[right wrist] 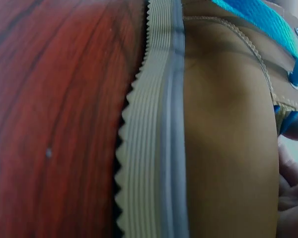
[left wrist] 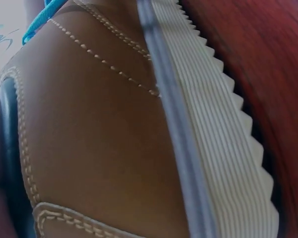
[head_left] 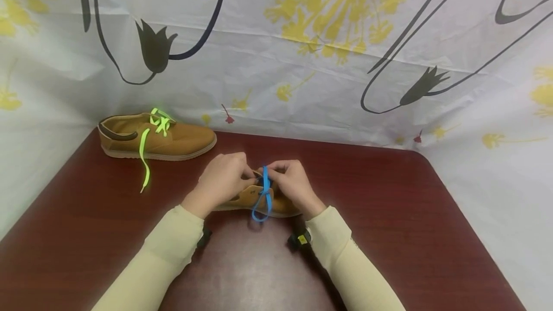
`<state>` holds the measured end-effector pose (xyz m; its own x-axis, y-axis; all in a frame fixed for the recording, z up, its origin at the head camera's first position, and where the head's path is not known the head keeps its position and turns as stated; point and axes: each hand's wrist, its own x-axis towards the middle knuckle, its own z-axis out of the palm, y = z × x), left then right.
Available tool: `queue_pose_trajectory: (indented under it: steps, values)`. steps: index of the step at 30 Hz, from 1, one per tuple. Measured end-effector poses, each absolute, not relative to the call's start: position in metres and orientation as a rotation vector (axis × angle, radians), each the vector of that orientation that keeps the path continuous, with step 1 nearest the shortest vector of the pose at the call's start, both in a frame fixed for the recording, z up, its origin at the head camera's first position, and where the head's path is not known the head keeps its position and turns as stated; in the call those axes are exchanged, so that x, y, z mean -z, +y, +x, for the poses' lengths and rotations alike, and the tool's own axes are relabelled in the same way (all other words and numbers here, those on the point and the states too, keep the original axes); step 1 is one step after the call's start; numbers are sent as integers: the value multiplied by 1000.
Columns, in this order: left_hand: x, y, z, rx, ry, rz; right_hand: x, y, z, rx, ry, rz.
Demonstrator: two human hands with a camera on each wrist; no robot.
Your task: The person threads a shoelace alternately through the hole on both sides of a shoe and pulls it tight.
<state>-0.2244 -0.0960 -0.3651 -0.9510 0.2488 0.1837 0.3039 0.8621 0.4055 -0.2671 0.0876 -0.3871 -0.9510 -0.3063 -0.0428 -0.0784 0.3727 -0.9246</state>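
Observation:
A tan shoe (head_left: 246, 199) with a blue shoelace (head_left: 267, 181) lies across the middle of the table, toe to the right. My right hand (head_left: 294, 184) reaches over its front part and pinches the lace near the top eyelets. From the heel side, my left hand (head_left: 222, 179) bends over the opening, thumb and finger pinched together at the lace by the tongue. A loop of lace hangs down the near side. In the left wrist view the shoe's stitched side (left wrist: 99, 129) fills most of the frame. Fingers (right wrist: 290, 171) show beyond the toe in the right wrist view.
A second tan shoe (head_left: 190, 140) with a bright green lace (head_left: 144, 152) stands at the back left, one lace end trailing onto the dark red table (head_left: 389, 215). A white patterned sheet (head_left: 242, 37) hangs behind the table and along its sides.

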Motion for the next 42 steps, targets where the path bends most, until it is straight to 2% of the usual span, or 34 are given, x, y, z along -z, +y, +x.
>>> queue_pose_trajectory:
  steps: [16,42]
  values:
    - [354,-116,-227,964,-2868,-585,390,97,-273,1586,2358,-544]
    - [327,-152,-190,786,-2926,-576,391,98,-272,1619,2281,-538]
